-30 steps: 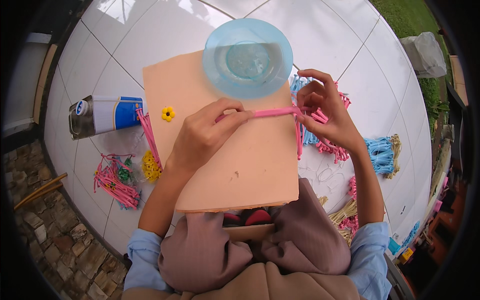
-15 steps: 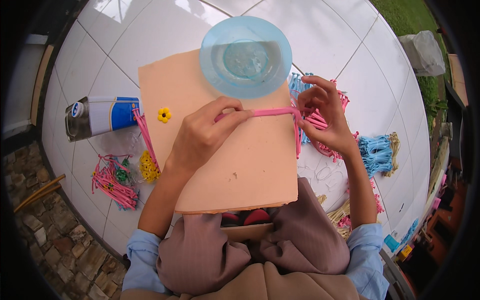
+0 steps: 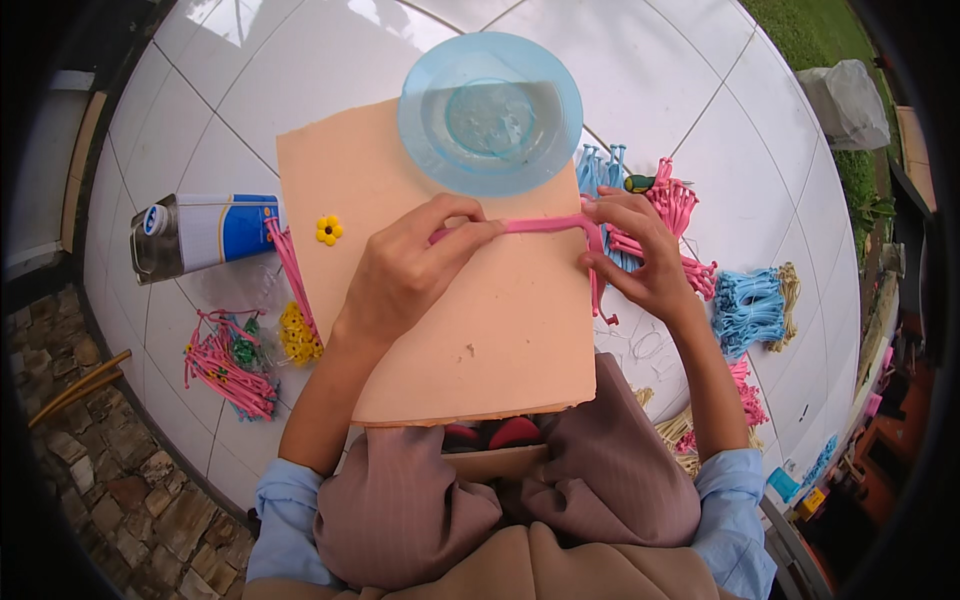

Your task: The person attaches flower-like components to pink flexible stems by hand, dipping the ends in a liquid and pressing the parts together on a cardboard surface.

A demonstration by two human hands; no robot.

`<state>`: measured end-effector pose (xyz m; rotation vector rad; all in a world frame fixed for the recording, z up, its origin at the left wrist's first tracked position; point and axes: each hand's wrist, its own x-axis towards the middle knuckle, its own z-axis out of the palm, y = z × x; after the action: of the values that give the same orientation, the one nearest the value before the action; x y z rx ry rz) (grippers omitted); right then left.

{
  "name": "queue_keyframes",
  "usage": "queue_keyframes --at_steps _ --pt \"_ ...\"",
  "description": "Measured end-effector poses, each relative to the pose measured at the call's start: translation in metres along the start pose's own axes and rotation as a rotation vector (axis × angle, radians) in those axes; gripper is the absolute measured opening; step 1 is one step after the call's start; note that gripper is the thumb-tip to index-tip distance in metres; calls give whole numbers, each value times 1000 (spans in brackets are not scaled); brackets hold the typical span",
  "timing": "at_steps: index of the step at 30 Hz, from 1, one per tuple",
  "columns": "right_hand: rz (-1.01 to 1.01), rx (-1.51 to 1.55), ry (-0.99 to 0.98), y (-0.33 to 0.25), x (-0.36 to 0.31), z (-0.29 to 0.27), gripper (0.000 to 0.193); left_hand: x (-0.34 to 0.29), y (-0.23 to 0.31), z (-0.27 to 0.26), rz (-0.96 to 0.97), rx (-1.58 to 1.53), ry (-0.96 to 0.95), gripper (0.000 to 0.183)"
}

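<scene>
Through the head camera I have the pink strip at the centre of the frame, running sideways above the tan board and bending down at its right end, near the board's right edge. My view shows the left hand closed in a pinch, thumb against forefinger, gripping the strip's left part. The right hand is half open, thumb and forefinger apart with the bent end between them; I cannot tell whether they touch it.

Left of the left hand, a yellow flower with a dark centre lies on the board. A translucent blue plate covers the board's top edge, upper centre of the frame. Beyond the right hand I see a pink bundle, with a green-handled tool beside it, and farther right a light-blue bundle. At centre left, a metal can lies on its side on the white tiles, with yellow pieces and a pink heap below it. The wearer's mauve trousers fill the lower centre.
</scene>
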<state>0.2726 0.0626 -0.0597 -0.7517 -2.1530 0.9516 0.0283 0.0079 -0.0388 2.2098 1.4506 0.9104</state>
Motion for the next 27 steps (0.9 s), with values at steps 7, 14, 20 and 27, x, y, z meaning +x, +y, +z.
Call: queue_keyframes --at_steps 7,14,20,27 --pt "-214 -633 -214 -13 12 -4 54 0 -2 2 -24 -56 7 22" --pt "-217 -721 -276 -19 14 -1 54 -5 -2 4 -21 -70 12 24" --pt "-247 -703 -270 -20 19 -3 54 -4 -3 2 -9 -71 5 24" --pt "-235 -614 -221 -13 20 0 52 1 -5 8 -16 -88 75 20"
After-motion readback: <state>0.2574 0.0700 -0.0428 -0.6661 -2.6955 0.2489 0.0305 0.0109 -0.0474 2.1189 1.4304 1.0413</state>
